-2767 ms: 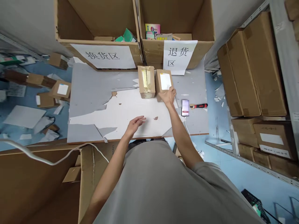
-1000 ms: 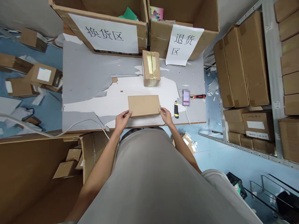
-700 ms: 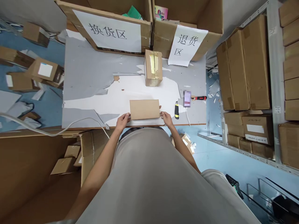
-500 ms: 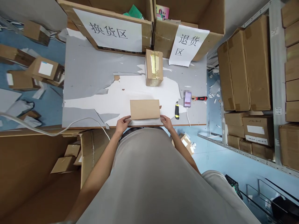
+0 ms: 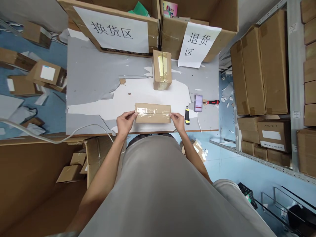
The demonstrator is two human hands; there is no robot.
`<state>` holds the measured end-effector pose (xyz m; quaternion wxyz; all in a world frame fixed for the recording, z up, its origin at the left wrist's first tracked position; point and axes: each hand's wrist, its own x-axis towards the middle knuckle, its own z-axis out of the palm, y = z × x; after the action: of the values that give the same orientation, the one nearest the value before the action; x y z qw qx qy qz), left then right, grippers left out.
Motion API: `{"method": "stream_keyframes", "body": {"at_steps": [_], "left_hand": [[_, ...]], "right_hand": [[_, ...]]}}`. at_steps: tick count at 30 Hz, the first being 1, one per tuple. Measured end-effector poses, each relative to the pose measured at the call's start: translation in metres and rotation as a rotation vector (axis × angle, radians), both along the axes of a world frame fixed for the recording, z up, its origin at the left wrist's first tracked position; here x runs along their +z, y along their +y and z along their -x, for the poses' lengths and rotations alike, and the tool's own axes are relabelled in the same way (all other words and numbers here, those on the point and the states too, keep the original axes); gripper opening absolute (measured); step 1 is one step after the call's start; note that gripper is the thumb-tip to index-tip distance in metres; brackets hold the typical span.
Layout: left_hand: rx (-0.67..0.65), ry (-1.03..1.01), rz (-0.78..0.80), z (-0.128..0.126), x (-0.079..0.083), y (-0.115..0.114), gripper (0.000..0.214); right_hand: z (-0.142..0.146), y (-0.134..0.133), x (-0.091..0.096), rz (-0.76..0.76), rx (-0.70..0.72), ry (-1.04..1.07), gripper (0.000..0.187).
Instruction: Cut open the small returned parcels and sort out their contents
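Observation:
A small cardboard box [image 5: 153,118] with clear tape along its long seam is in front of me, near the table's front edge. My left hand [image 5: 125,122] grips its left end, thumb and fingers closed at the corner. At the opposite end my right hand [image 5: 177,121] pinches the right side. Right of that hand lies a yellow and black utility knife [image 5: 187,116]. Beyond it are a phone [image 5: 198,103] on a white cable and a red and black handled tool [image 5: 211,102]. Farther back stands a taped carton [image 5: 162,70].
Two large open cartons with paper signs, a left one [image 5: 153,36] and a right one [image 5: 170,39], line the table's back. Metal shelving [image 5: 293,85] with boxes rises at right. A white cable [image 5: 74,132] crosses the front left. Boxes [image 5: 46,72] litter the floor at left.
The box has turned over: a plain face showed before, and a taped, seamed face shows now. Both hands have moved slightly forward with it, and the left fingers have closed on its end.

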<state>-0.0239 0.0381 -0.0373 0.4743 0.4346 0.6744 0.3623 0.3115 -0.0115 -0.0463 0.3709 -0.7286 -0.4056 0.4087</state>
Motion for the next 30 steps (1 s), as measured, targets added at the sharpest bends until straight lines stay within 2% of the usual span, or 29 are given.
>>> {"method": "stream_keyframes", "body": {"at_steps": [5,9,17,22,24,27,30], "left_hand": [[-0.004,0.077,0.132,-0.008,-0.001,0.0,0.038],[0.003,0.057,0.186,-0.009,-0.006,-0.009,0.039],[0.008,0.045,0.191,0.0,0.004,-0.019,0.039],[-0.041,-0.019,0.197,-0.012,0.02,-0.024,0.044],[-0.108,-0.072,0.152,-0.024,0.032,-0.027,0.049],[-0.291,-0.194,0.086,-0.047,0.053,-0.034,0.056],[-0.459,-0.267,0.051,-0.071,0.071,-0.041,0.057]], "right_hand": [[0.009,0.003,-0.002,0.115,-0.007,-0.072,0.034],[0.015,-0.002,-0.006,0.12,0.002,-0.088,0.029],[0.015,-0.02,-0.005,0.123,-0.017,-0.089,0.045],[0.002,-0.025,-0.013,0.102,-0.006,-0.018,0.044],[-0.01,-0.025,-0.015,0.108,-0.057,-0.03,0.045],[-0.032,-0.024,-0.017,0.131,-0.164,-0.079,0.05],[-0.049,-0.026,-0.016,0.144,-0.193,-0.099,0.052]]}}
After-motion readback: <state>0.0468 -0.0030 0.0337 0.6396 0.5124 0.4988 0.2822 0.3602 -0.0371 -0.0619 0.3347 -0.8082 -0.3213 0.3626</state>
